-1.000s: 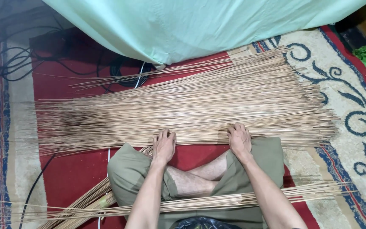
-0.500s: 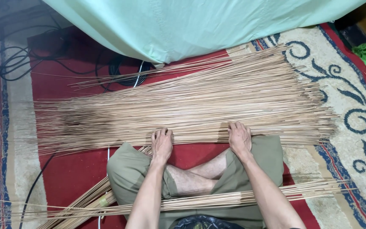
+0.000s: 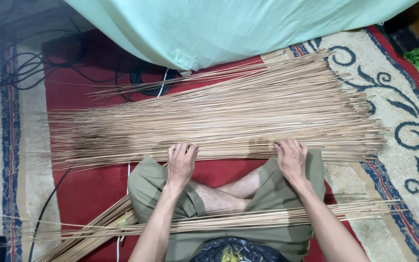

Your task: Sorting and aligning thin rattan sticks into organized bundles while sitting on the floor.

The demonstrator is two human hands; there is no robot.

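A red rug (image 3: 93,194) with cream and blue scrollwork borders covers the floor, and a pale green cloth (image 3: 229,24) hangs over its far edge. Black cables (image 3: 20,68) trail across the upper left corner, and a white cord (image 3: 162,82) runs under the cloth's hem.

A wide layer of thin tan sticks (image 3: 229,116) lies across the rug in front of the seated person, running left to right, fanning wider toward the right. The left hand (image 3: 181,162) rests palm down on the near edge of the sticks, its grip spread flat with fingers slightly apart, pinching nothing. The right hand (image 3: 291,157) lies the same way further along that near edge, fingers extended and pressing on the sticks, well apart from the left.

The person sits cross-legged in olive shorts (image 3: 272,194). A smaller bundle (image 3: 267,218) of the same sticks lies across the lap, touching both forearms, with more sticks angled off at the lower left.
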